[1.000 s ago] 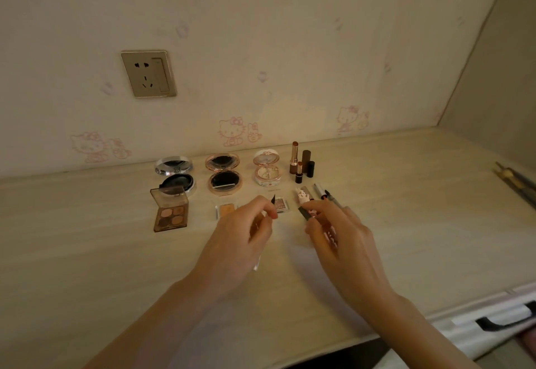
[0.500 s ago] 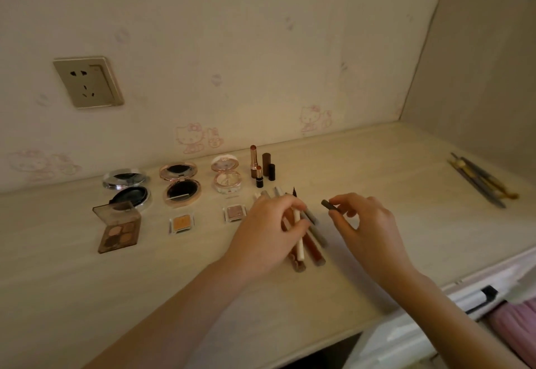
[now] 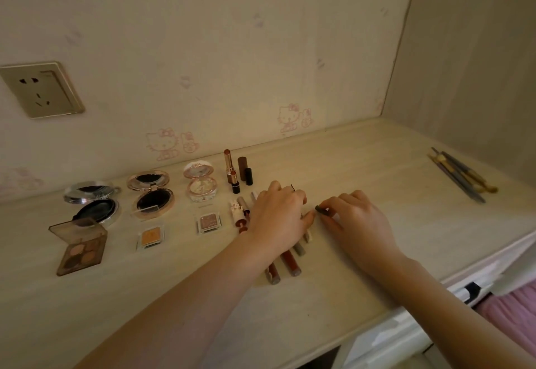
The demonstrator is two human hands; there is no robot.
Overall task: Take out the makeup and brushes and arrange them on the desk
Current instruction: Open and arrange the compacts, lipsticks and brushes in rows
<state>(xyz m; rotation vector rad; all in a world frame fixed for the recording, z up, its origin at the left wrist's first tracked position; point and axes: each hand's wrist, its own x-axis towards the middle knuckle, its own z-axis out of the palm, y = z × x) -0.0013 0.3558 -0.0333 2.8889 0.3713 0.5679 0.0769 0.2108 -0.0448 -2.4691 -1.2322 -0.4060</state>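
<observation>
Pinching small dark cap [image 3: 320, 210], right hand [image 3: 358, 222], slim white liner [image 3: 307, 236] in left hand [image 3: 278, 217]

Left hand [image 3: 278, 217], a second ago holding the pen [image 3: 307, 236] raised, is now down on the desk [image 3: 377, 171], the pen laid alongside the tubes [image 3: 290, 261]. Right hand [image 3: 356, 217] has lowered too; it now pinches the cap [image 3: 320, 210] at desk level, just right of the left thumb

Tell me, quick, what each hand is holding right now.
Left hand: closed round a thin pen.
Right hand: pinching a small dark cap.
</observation>
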